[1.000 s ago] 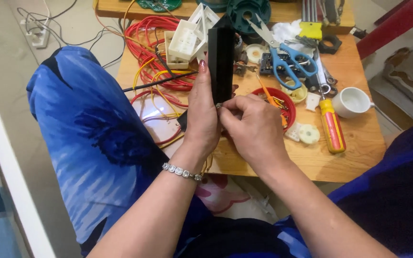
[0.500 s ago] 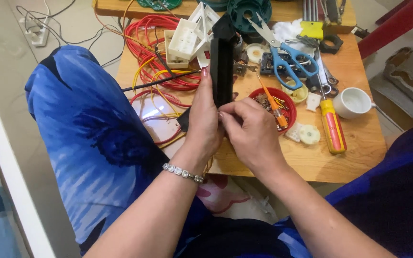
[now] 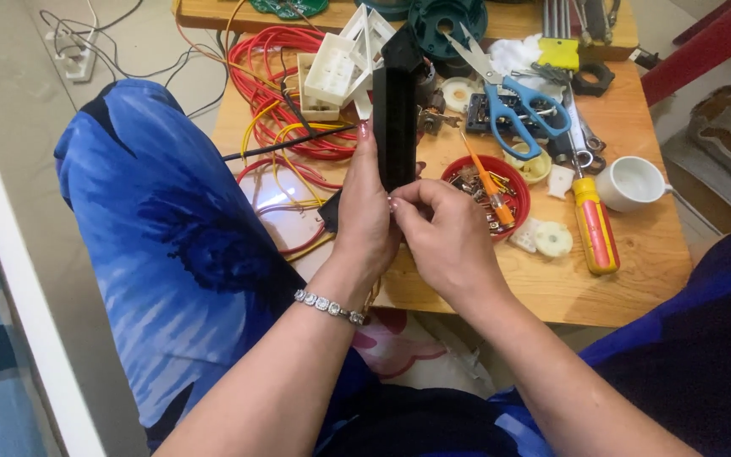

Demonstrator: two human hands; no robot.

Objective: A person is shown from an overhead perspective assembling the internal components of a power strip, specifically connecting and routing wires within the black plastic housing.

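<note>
A long black plastic part point(image 3: 396, 118) stands upright over the small wooden table point(image 3: 636, 271). My left hand point(image 3: 364, 222) grips its left side, thumb running up along the edge. My right hand point(image 3: 443, 239) pinches the part's lower end from the right, fingertips pressed against it. A beaded bracelet point(image 3: 328, 305) sits on my left wrist. Behind the part lie a white plastic housing point(image 3: 332, 72) and coils of red and yellow wire point(image 3: 277, 63).
On the table: blue-handled scissors point(image 3: 513, 93), a red bowl point(image 3: 513, 179) of small metal parts with an orange screwdriver, a red-and-yellow screwdriver point(image 3: 594, 224), a white cup point(image 3: 632, 182), white gears point(image 3: 552, 239). My blue-clad knee point(image 3: 171, 237) is at left. A power strip point(image 3: 78, 61) lies on the floor.
The black part has stayed upright in both hands. My right fingers have shifted slightly at its lower end; the view has barely moved.
</note>
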